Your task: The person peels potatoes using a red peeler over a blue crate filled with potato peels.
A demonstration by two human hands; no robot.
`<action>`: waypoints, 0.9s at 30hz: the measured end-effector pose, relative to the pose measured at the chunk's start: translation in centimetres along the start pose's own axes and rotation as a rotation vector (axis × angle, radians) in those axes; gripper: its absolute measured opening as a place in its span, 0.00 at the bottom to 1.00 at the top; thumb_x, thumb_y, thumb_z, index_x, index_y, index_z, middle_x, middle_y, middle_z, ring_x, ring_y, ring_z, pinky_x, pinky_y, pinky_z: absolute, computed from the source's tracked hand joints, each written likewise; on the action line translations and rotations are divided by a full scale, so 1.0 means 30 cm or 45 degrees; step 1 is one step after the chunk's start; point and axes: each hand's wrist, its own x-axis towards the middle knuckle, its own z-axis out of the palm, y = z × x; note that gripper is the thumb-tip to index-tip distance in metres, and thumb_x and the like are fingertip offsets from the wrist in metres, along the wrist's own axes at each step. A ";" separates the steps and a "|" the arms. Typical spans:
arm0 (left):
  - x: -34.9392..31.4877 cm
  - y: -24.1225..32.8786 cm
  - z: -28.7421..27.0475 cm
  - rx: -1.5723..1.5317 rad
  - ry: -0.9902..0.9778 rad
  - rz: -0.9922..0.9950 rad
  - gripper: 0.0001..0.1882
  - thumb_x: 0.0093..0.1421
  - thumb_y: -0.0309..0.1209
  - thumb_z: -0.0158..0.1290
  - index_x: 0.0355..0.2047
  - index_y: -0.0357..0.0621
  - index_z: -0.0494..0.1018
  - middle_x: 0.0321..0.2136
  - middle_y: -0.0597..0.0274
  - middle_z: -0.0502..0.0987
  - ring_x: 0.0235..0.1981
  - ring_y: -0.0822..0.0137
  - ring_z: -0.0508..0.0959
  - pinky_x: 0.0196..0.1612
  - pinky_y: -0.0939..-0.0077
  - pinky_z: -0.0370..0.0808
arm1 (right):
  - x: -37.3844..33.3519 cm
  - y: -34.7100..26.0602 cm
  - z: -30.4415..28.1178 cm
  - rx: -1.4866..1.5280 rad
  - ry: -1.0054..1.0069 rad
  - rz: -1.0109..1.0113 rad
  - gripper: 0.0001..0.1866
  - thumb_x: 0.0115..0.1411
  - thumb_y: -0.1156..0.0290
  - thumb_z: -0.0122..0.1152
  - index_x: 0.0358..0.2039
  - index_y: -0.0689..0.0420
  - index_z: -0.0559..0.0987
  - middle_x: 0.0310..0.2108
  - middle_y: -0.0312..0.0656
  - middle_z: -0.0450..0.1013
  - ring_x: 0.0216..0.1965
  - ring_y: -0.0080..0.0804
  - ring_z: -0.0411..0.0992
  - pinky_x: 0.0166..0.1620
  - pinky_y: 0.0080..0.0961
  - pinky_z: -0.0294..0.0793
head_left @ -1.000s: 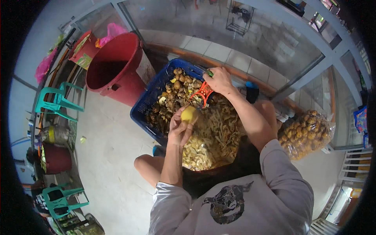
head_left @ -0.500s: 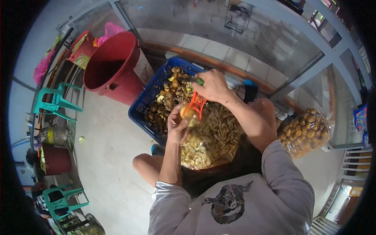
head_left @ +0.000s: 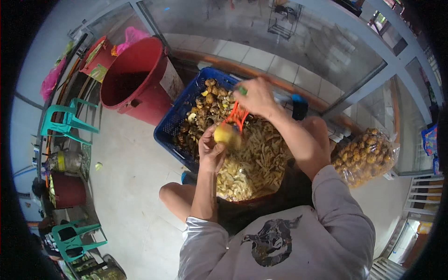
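Note:
My left hand (head_left: pixel 209 148) is closed round a yellow, partly peeled potato (head_left: pixel 224 135), held up over the cut pieces. In my right hand (head_left: pixel 257 99) is an orange-red peeler (head_left: pixel 239 115), its head touching or just beside the potato; motion smears it. Something green (head_left: pixel 241 90), like a small handle, also shows at my right fingers. Below both hands lies a heap of pale cut potato strips and pieces (head_left: pixel 247 172). Beyond it stands a blue crate (head_left: pixel 161 133) with small brown potatoes (head_left: pixel 211 95) and peelings.
At my right sits a clear plastic bag of potatoes (head_left: pixel 366 156). A big red bucket (head_left: pixel 158 86) stands beyond the crate at the left, near a smaller red bucket (head_left: pixel 95 58). Green plastic chairs (head_left: pixel 70 120) line the left side. Glass panels (head_left: pixel 280 42) rise in front.
My right hand has moved slightly up and to the right with the peeler. The potato in my left hand has turned and shows more yellow surface.

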 end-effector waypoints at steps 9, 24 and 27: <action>0.005 -0.002 -0.027 -0.042 -0.004 -0.037 0.31 0.45 0.30 0.71 0.49 0.40 0.71 0.48 0.63 0.74 0.51 0.64 0.74 0.58 0.67 0.69 | 0.017 -0.045 -0.037 0.118 -0.354 0.307 0.18 0.54 0.56 0.58 0.18 0.58 0.77 0.15 0.47 0.73 0.20 0.44 0.74 0.30 0.42 0.74; 0.010 -0.001 -0.006 -0.191 -0.056 -0.081 0.31 0.44 0.29 0.71 0.49 0.42 0.71 0.50 0.63 0.73 0.53 0.63 0.73 0.60 0.65 0.68 | 0.024 0.065 -0.015 0.144 -0.410 0.534 0.19 0.55 0.58 0.57 0.17 0.62 0.76 0.12 0.50 0.70 0.17 0.47 0.73 0.29 0.44 0.74; 0.009 0.011 -0.018 -0.162 0.016 -0.044 0.30 0.45 0.29 0.71 0.48 0.43 0.71 0.51 0.63 0.72 0.54 0.63 0.73 0.60 0.66 0.68 | 0.029 -0.095 -0.078 0.240 -0.383 0.436 0.18 0.54 0.59 0.58 0.17 0.62 0.75 0.11 0.49 0.68 0.16 0.46 0.70 0.30 0.43 0.72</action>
